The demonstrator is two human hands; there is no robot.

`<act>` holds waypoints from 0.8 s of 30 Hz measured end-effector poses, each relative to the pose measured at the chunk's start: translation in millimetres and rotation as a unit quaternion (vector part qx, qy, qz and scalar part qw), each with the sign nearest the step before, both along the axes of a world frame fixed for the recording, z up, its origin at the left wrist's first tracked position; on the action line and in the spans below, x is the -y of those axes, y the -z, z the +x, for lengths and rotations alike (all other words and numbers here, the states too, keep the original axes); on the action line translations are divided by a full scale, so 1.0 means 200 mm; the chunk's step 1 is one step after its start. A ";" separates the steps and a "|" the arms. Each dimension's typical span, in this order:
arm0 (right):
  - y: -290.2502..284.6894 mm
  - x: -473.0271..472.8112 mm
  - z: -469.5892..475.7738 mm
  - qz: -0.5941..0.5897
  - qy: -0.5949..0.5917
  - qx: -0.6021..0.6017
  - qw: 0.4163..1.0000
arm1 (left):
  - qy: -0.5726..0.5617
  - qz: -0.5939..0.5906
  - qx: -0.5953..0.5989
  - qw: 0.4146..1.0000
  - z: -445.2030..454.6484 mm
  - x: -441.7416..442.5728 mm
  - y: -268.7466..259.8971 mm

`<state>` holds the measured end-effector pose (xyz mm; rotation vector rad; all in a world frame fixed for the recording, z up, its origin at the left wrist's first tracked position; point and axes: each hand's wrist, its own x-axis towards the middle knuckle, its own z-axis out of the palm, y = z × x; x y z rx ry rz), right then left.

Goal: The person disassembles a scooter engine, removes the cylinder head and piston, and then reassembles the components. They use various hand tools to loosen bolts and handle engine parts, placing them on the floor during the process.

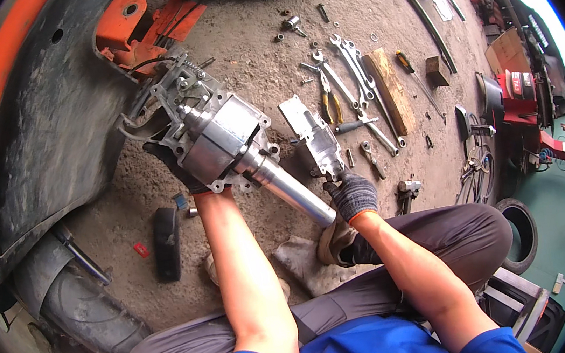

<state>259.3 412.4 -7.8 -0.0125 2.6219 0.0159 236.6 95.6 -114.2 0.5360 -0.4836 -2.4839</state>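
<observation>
My left hand (pixel 175 166), in a dark knit glove, supports a metal steering-column-like assembly (pixel 225 141) from beneath; most of its fingers are hidden behind the castings. A smooth metal tube (pixel 292 191) extends from this assembly toward my right knee. My right hand (pixel 353 194), gloved in grey, grips the near end of a smaller cast metal cover (pixel 322 142) between thumb and fingers. The cover's hollow side faces up, beside the tube and apart from it. Beyond the larger assembly is an orange metal bracket (pixel 121 24) on the vehicle.
Combination wrenches (pixel 354 70), pliers (pixel 327 102), a hammer (pixel 355 125), a ratchet (pixel 371 157), a wooden block (pixel 389 92) and a screwdriver (pixel 419 80) lie on the concrete. An orange-and-black body panel (pixel 40 100) stands left above a tyre (pixel 87 306). A black curved part (pixel 167 243) lies near my left forearm.
</observation>
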 end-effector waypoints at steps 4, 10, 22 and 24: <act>0.00 0.04 0.01 0.018 -0.012 0.021 1.000 | -0.002 -0.007 -0.006 1.000 0.01 0.01 0.00; 0.08 -0.01 0.01 0.044 -0.036 0.018 0.998 | 0.003 0.146 0.017 0.989 -0.01 0.07 -0.10; 0.03 0.00 -0.04 -0.050 -0.036 -0.007 0.998 | 0.022 0.012 -0.003 1.000 0.00 0.02 -0.10; 0.06 0.02 -0.05 -0.042 -0.027 0.001 0.999 | 0.036 -0.009 -0.003 0.999 0.00 0.01 -0.11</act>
